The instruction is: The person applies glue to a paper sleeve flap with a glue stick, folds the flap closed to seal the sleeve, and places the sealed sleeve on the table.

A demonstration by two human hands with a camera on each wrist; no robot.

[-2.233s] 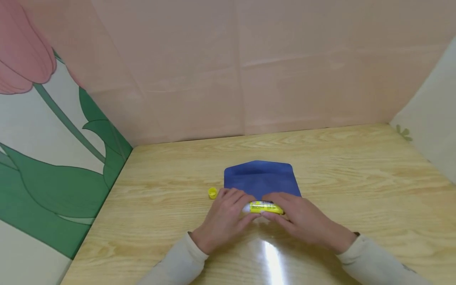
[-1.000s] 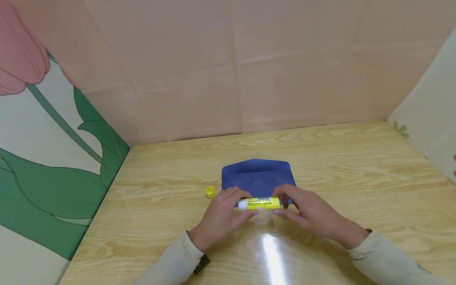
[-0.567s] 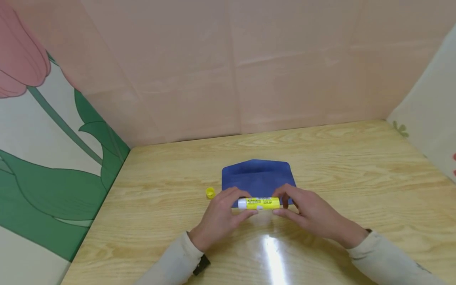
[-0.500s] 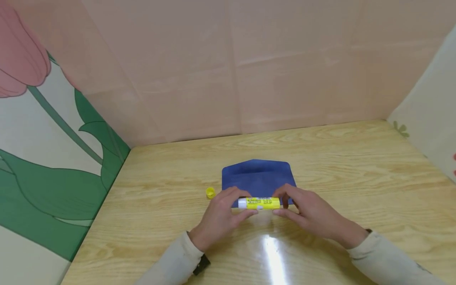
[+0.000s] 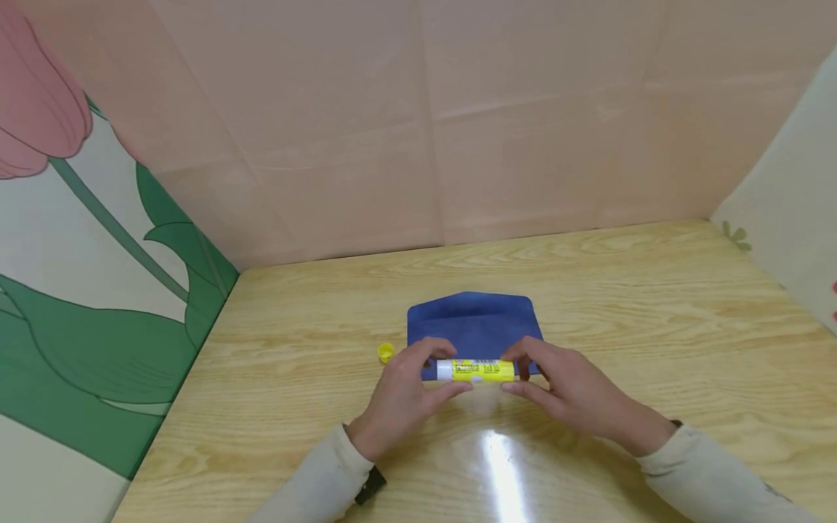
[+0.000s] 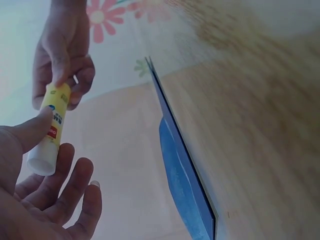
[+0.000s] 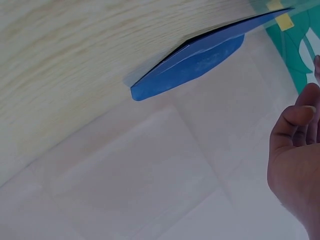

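Observation:
A yellow glue stick (image 5: 484, 371) with a white left end lies level in the air between my hands in the head view. My right hand (image 5: 578, 385) pinches its right end between thumb and fingers. Around the white end, my left hand (image 5: 399, 396) has its thumb and fingers spread, and the index finger stands off the stick. In the left wrist view, the left thumb overlaps the glue stick (image 6: 52, 120); whether it touches is unclear. Just beyond the hands a blue envelope (image 5: 471, 330) rests on the table, flap away from me, its near edge partly covered.
A small yellow cap (image 5: 386, 354) sits on the wooden table (image 5: 294, 327) left of the envelope. A pinkish sheet (image 5: 340, 145) backs the table, with a flower-patterned panel (image 5: 98, 349) on the left and a pale one (image 5: 791, 196) on the right.
Both hands have spread farther apart along the glue stick, which now lies level. Most recently the left fingers have lifted off it, and it has risen slightly. Envelope and cap stay put.

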